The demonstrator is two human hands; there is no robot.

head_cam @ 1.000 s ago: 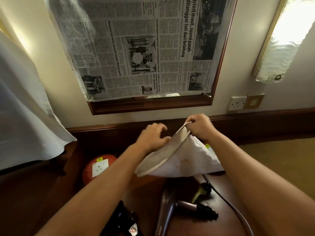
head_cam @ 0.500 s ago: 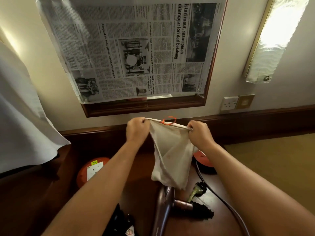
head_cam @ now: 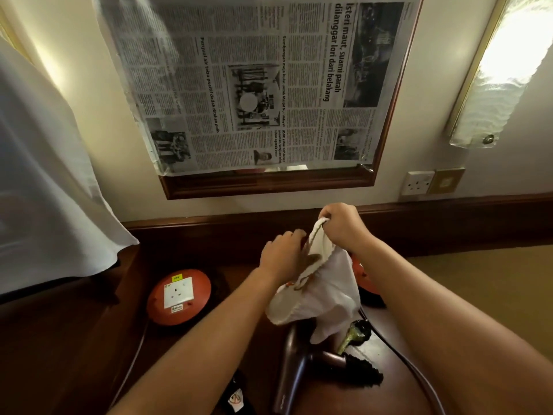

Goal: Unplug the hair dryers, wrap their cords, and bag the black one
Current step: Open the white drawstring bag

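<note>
Hands, two (head_cam: pixel 281 253) (head_cam: pixel 341 224), on one white bag (head_cam: pixel 320 290)

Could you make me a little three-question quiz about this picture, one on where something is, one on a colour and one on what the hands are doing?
1. Where does the brown dryer lie?
A. on the desk, below the bag
B. hung on the wall
C. on the carpet

2. What colour is the round socket reel?
A. blue
B. orange-red
C. green

3. What is the right hand doing?
A. resting flat on the desk
B. gripping the rim of the white bag
C. pulling a plug from the wall

Answers:
1. A, it lies on the dark wooden desk, under the hanging cloth.
2. B, its casing is orange-red round a white socket plate.
3. B, its fingers are curled round the bag's rim, while the left hand is at the mouth.
</note>
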